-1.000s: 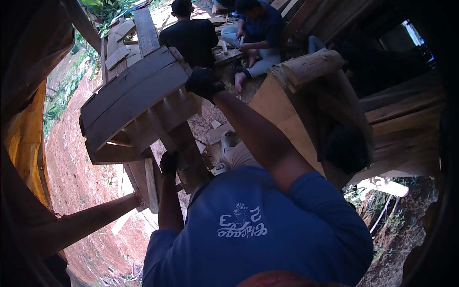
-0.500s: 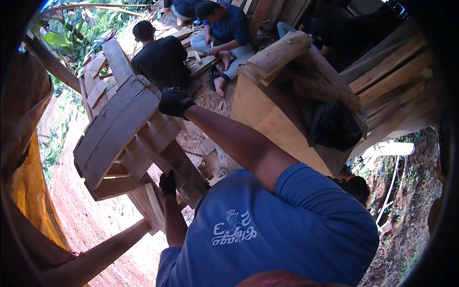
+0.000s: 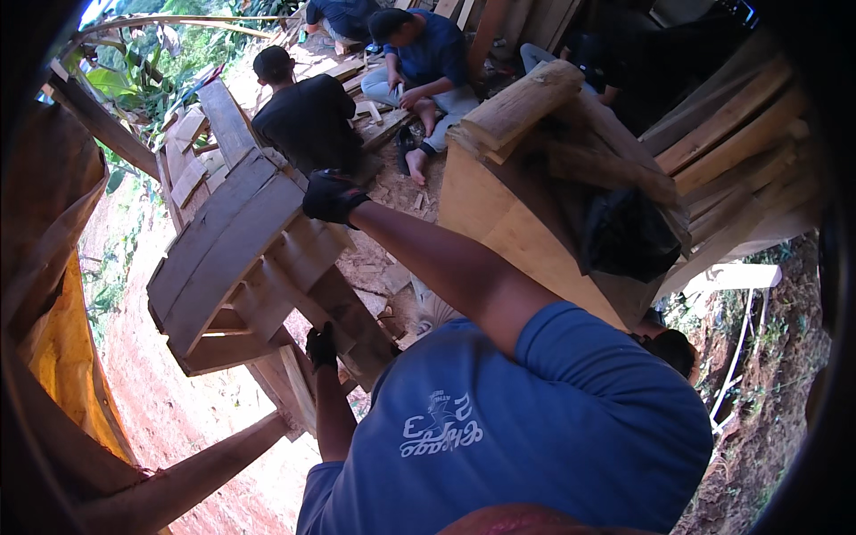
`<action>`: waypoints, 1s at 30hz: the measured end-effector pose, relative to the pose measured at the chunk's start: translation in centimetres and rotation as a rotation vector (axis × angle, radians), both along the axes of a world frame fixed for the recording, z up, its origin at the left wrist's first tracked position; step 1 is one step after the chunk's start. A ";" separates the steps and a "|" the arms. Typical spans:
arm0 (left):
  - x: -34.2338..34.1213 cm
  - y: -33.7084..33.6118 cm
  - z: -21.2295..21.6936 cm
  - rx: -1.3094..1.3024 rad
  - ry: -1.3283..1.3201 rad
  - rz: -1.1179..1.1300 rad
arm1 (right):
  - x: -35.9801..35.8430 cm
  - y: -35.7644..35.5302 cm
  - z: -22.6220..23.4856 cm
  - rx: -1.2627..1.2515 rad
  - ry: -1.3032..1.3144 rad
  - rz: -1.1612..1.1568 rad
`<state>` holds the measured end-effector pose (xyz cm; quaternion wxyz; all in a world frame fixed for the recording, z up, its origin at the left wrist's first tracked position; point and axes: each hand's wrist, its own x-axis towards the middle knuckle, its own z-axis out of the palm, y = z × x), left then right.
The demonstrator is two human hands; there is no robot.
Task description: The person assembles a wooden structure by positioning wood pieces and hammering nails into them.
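A wooden piece with a curved plank panel (image 3: pixel 223 241) and crosswise slats (image 3: pixel 294 276) stands in front of me, left of the middle. My right hand (image 3: pixel 334 196), in a black glove with red trim, is closed at the upper right end of the panel. What its fingers grip there is hidden. Lower down, my left hand (image 3: pixel 321 346), also in a dark glove, is against the slatted underside. Its fingers are too dark to show whether they wrap a slat.
A large box-like wooden piece (image 3: pixel 508 214) stands to the right, with a black bag (image 3: pixel 629 236) on it. Two people (image 3: pixel 308 116) (image 3: pixel 423 62) sit on the ground ahead among scraps. Stacked boards (image 3: pixel 740 152) lie at far right, a beam (image 3: pixel 196 468) at lower left.
The whole view has shifted slightly, so everything appears a little farther right. Both hands keep their places at the wooden piece.
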<state>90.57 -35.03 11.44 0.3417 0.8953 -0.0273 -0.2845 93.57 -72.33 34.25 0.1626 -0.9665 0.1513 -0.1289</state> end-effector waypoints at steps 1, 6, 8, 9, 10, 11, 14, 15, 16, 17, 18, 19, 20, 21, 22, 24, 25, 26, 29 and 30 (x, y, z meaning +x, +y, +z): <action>-0.2 0.5 0.5 0.032 0.004 0.012 | -0.2 0.9 2.0 0.173 0.024 -0.068; -0.5 0.7 2.3 0.032 0.008 0.028 | -4.2 0.7 4.4 0.806 -0.119 0.082; -1.3 -0.3 4.5 0.062 -0.003 0.038 | -9.7 1.0 5.5 1.207 -0.086 0.008; -1.6 -1.1 6.5 0.090 -0.003 0.037 | -13.2 1.3 5.9 1.468 -0.109 -0.041; -1.6 -1.2 6.5 0.086 -0.012 0.033 | -16.3 1.0 5.2 1.691 -0.151 -0.049; -1.5 -1.2 6.1 0.083 -0.022 0.025 | -19.5 0.2 3.4 1.825 -0.232 -0.025; -1.5 -0.6 6.1 0.089 0.001 0.030 | -26.5 -0.2 3.1 1.768 -0.576 -0.347; -1.5 -0.9 6.2 0.085 0.014 0.022 | -28.0 -0.9 3.0 1.687 -0.712 -0.519; -1.4 -0.4 5.3 0.020 0.022 0.039 | -29.0 -1.9 3.7 1.675 -0.778 -0.507; -1.4 -0.1 4.4 0.034 -0.004 0.053 | -29.9 -2.9 4.5 1.661 -0.845 -0.495; -1.2 -0.4 4.5 0.067 -0.008 0.023 | -30.8 -3.5 5.6 1.635 -0.925 -0.489; -1.1 -0.3 4.4 0.106 -0.017 0.002 | -30.8 -4.2 6.5 1.632 -0.960 -0.518; -1.2 -0.2 4.2 0.091 -0.016 0.017 | -30.4 -5.1 7.4 1.629 -0.996 -0.545; -1.1 0.2 3.5 0.074 -0.022 0.032 | -29.8 -6.0 8.0 1.627 -1.038 -0.566; -0.9 -0.1 3.4 0.054 -0.029 0.039 | -29.5 -7.1 8.3 1.671 -1.035 -0.573; -0.9 -0.2 4.0 0.046 -0.017 0.014 | -28.6 -9.6 9.1 1.758 -1.025 -0.572; -0.9 -0.2 4.3 0.044 -0.010 0.001 | -27.9 -10.0 9.6 1.672 -0.994 -0.633; -0.8 -0.3 4.5 0.050 -0.007 -0.001 | -27.1 -10.2 9.9 1.586 -0.961 -0.693; -0.7 -0.7 4.5 0.060 -0.002 -0.006 | -27.0 -13.4 8.4 1.441 -0.879 -0.865; -0.7 -0.8 4.5 0.062 -0.005 0.000 | -26.7 -13.9 8.0 1.390 -0.867 -0.895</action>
